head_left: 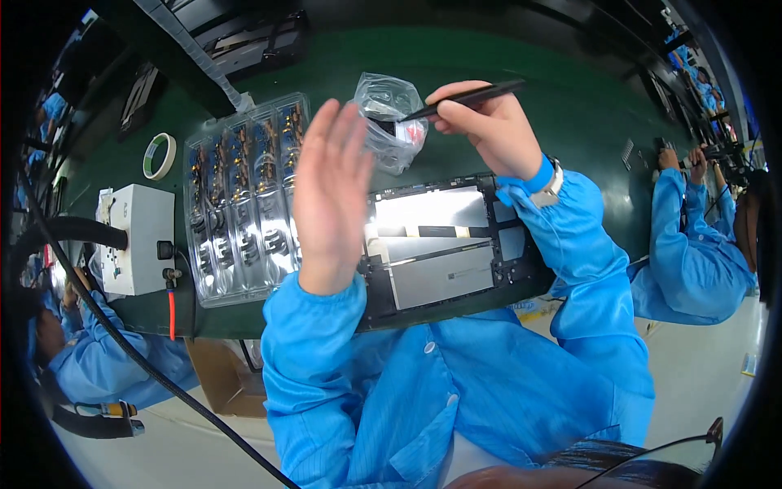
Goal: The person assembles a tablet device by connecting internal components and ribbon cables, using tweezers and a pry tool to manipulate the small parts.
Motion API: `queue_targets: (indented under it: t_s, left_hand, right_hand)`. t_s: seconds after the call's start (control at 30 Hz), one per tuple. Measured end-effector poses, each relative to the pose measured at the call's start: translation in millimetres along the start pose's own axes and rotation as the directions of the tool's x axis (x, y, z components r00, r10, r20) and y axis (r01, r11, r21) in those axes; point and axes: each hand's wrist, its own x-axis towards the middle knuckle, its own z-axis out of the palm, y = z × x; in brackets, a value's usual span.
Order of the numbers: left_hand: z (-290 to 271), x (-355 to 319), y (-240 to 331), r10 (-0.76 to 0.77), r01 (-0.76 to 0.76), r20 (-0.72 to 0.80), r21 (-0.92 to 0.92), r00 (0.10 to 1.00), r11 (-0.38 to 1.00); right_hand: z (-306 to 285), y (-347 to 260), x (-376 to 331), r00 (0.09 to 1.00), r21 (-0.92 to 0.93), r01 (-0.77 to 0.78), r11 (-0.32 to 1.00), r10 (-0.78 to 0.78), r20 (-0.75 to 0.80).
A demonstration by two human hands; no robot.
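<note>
The right hand [489, 122] pinches black tweezers [468, 98] into the clear parts bag [391, 118] at twelve o'clock of the opened tablet [440, 244], left hand [330, 191] open-fingered; steadying the bag would likely help.

Bright light from above shines white on the metal plates [432, 244]. Edges bend and go dark; middle is sharp.
</note>
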Motion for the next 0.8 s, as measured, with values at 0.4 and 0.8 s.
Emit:
queue_targets:
  t_s: [0.4,0.8]
  left_hand:
    - [22,-28,-13,-0.145,0.218,0.164,-0.648,0.976,0.73]
    - [22,-55,-3,-0.101,0.304,0.31,-0.724,0.945,0.619]
  right_hand:
    - [34,-11,-64,0.983,0.115,-0.145,0.983,0.13,0.13]
    - [41,-35,-97,0.958,-0.208,0.243,0.947,-0.202,0.202]
